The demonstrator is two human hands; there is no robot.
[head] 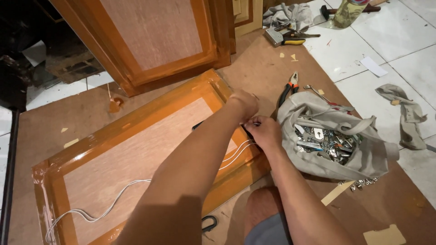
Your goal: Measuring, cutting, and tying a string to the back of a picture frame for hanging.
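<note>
While frame (136,149) lies flat on board (272,77), both hands meet at its right rail. Left hand (244,103) and right hand (265,131) closed, pinching white cord (236,152) end; exact grip hidden. Cord trails across panel to far corner. Bag (363,159) of metal fittings just beside, pliers (289,88) near. Judgement: keep cord taut, work close to rail.

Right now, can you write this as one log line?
left hand: on white cord at frame edge | right hand: pinching cord | wooden frame: flat on floor | cloth bag: open, metal parts
</note>
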